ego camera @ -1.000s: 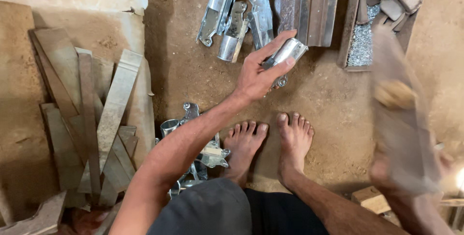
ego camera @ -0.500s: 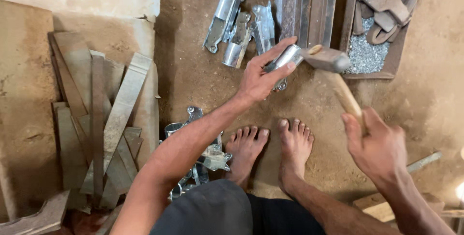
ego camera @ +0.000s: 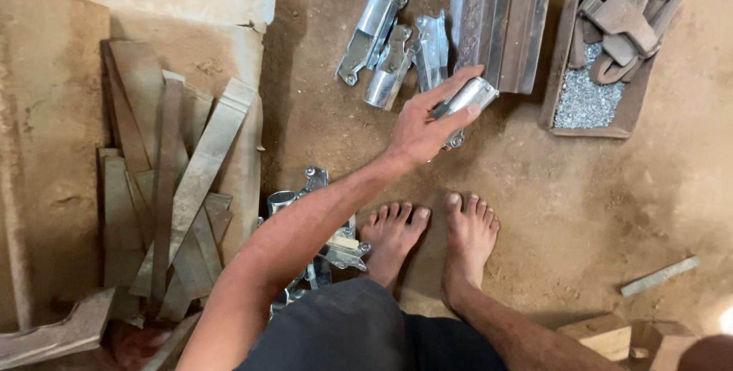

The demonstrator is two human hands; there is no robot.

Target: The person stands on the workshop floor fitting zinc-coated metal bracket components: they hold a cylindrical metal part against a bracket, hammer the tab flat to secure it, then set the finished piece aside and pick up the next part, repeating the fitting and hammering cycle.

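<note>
While left hand [ego camera: 420,130] grips metal tube [ego camera: 467,98], steel bars [ego camera: 500,20] just beyond, bare dirt rightward.

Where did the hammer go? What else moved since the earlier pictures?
The hammer and the right hand that swung it onto the metal tube half a second ago have gone up and out of view. The left hand holds the tube in the same spot on the ground. The feet, the tray of small metal bits and the pile of flat bars stayed put.
</note>
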